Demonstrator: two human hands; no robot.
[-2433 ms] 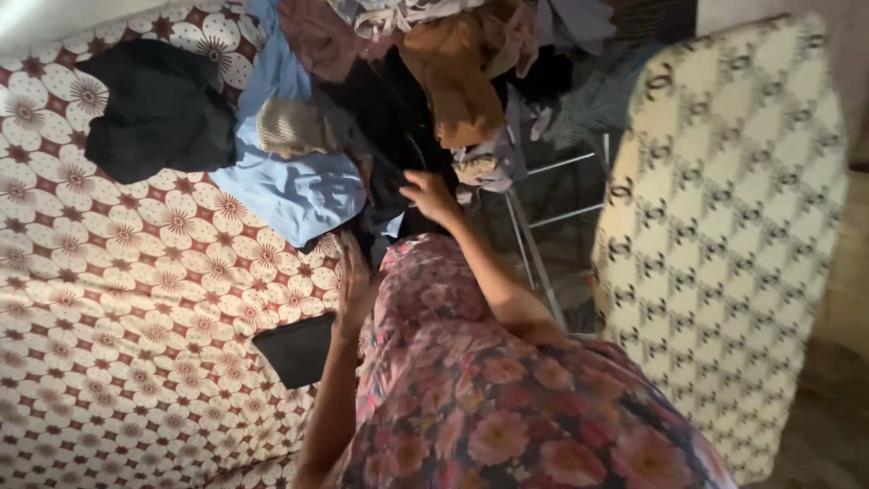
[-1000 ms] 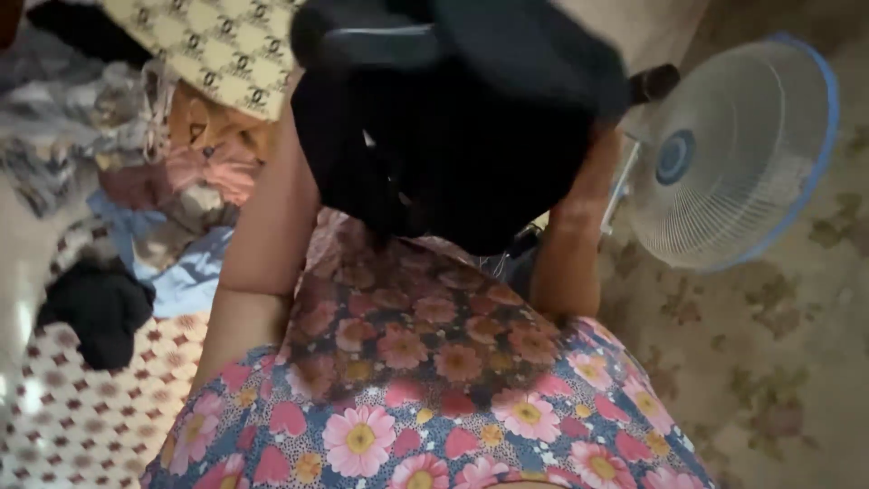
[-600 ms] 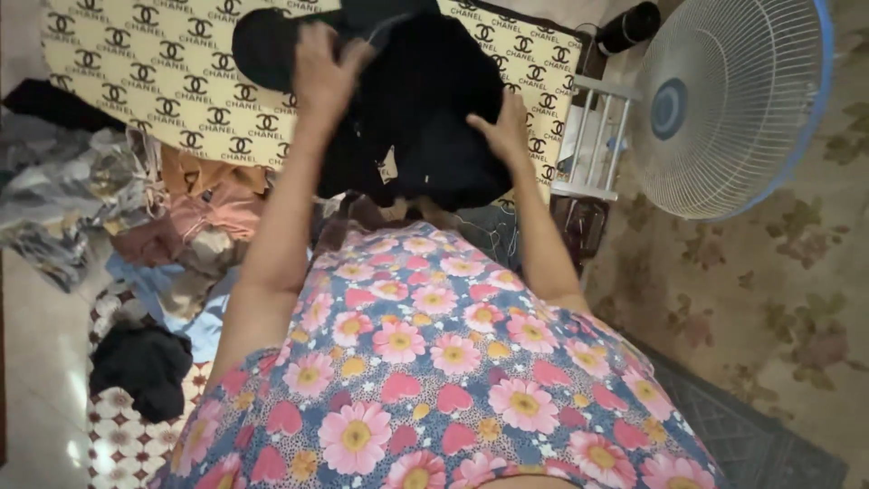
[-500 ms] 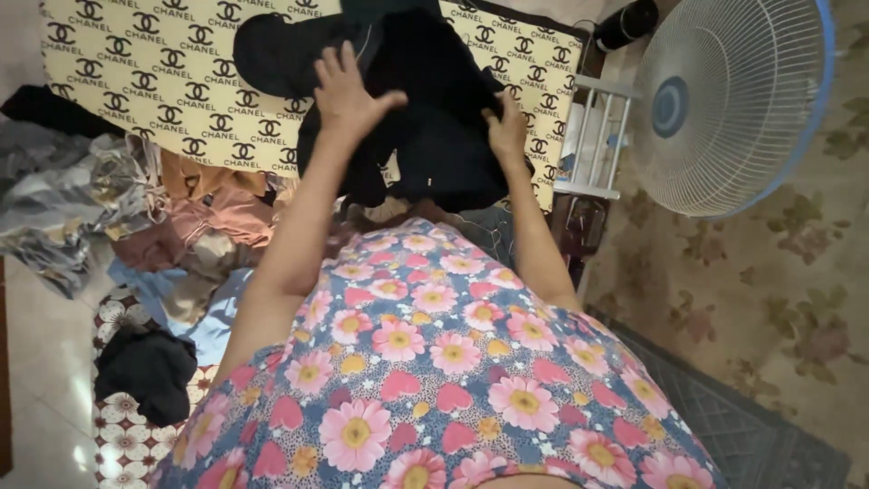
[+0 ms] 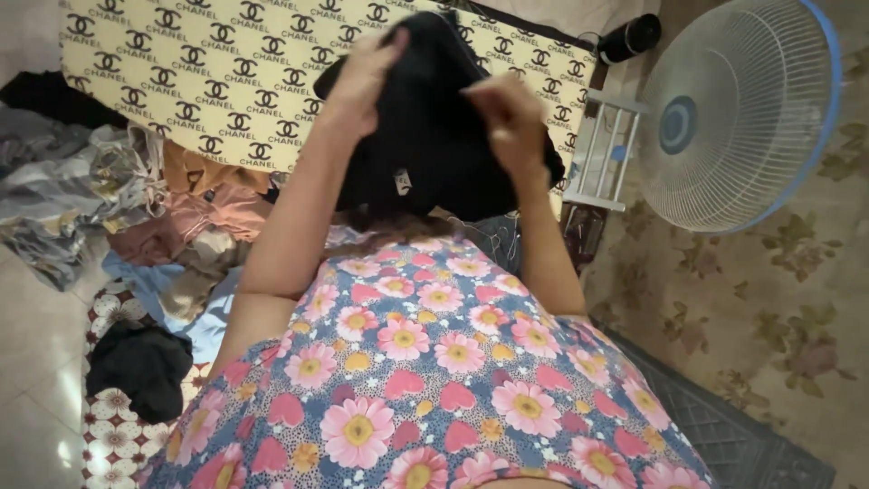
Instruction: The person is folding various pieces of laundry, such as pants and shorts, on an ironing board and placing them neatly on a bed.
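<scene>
A black garment hangs bunched in front of me, held up by both hands at chest height. My left hand grips its upper left edge. My right hand pinches the cloth on the right side, fingers curled into the fabric. A small white tag shows on the garment's lower part. Below the hands is my floral dress in pink and blue.
A cream patterned mattress or cover stands behind the garment. A heap of clothes lies at left, with a black garment on a patterned mat. A white fan with a blue rim stands at right beside a white rack.
I turned from the clothes pile towards the fan with the black garment raised. Since half a second ago my hands have shifted their grip, drawing closer together on the cloth.
</scene>
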